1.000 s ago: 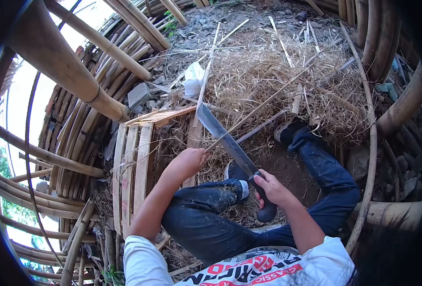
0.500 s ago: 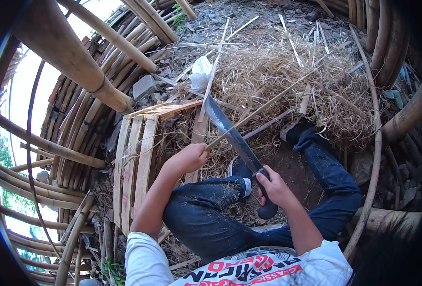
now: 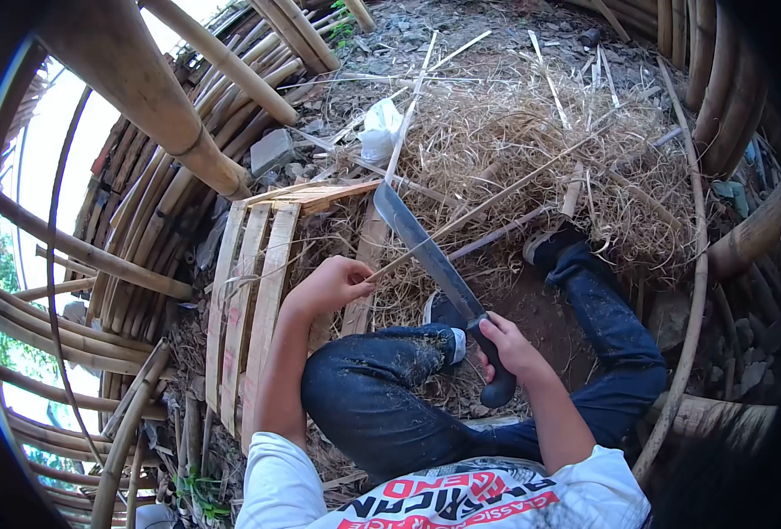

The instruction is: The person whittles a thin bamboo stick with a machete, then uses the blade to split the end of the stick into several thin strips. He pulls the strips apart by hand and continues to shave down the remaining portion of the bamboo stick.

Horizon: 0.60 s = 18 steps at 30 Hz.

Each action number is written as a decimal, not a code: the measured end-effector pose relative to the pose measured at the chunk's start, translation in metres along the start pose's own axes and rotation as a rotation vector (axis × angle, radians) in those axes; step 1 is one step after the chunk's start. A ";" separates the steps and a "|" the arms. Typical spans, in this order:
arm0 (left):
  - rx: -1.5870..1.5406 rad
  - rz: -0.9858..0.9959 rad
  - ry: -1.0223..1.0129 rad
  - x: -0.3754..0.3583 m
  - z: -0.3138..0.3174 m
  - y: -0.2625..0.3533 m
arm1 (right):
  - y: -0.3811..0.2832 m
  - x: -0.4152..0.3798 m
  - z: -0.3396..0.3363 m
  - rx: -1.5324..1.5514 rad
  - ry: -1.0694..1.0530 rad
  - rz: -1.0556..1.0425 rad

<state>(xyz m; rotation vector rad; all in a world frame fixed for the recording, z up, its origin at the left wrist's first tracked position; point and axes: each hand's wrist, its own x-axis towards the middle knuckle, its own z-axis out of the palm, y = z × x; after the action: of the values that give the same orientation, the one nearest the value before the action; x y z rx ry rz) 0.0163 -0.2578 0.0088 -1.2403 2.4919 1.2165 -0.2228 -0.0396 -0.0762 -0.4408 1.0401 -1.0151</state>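
A long thin bamboo strip (image 3: 496,201) runs from my left hand (image 3: 337,284) up and right over the pile of shavings. My left hand pinches its near end between thumb and fingers. In my right hand (image 3: 502,346) is the black handle of a machete (image 3: 434,259), its curved blade pointing up and to the left. The strip crosses the blade near its middle and appears to touch it. Both hands are above my bent legs in dark jeans (image 3: 373,388).
A slatted wooden crate (image 3: 271,291) stands left of my left arm. Curly shavings (image 3: 514,150) cover the ground ahead, with a white plastic bag (image 3: 380,130) beside them. Bamboo poles (image 3: 143,97) rise at the left; a long curved pole (image 3: 697,264) lies at the right.
My left hand has moved slightly left, drawing the strip's near end with it. My right hand and the machete have hardly moved. The view has shifted slightly.
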 end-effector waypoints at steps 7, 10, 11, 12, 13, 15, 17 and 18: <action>0.217 0.207 0.206 0.001 0.001 0.001 | -0.011 -0.003 0.006 -0.045 -0.046 -0.016; 0.130 0.161 0.210 -0.003 0.000 0.005 | -0.005 0.000 0.001 0.057 -0.035 0.065; 0.129 0.158 0.207 -0.003 0.001 0.003 | -0.001 0.003 -0.007 0.215 -0.109 0.121; 0.032 0.161 0.248 -0.003 0.002 0.001 | 0.000 0.002 -0.008 0.374 -0.180 0.176; -0.065 0.167 0.290 -0.002 0.002 0.001 | 0.000 0.002 -0.008 0.375 -0.176 0.177; -0.029 0.161 0.309 -0.002 0.002 0.001 | -0.007 0.001 0.000 0.297 -0.166 0.080; -0.099 0.193 0.384 0.000 0.004 -0.007 | -0.015 0.000 0.012 0.196 -0.102 0.027; -0.098 0.194 0.391 0.002 0.004 -0.009 | -0.019 -0.002 0.018 0.001 -0.024 -0.080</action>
<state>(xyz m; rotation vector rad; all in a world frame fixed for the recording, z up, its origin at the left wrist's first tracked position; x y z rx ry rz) 0.0207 -0.2594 0.0002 -1.4052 2.9214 1.2544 -0.2161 -0.0502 -0.0533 -0.4966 1.0068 -1.0791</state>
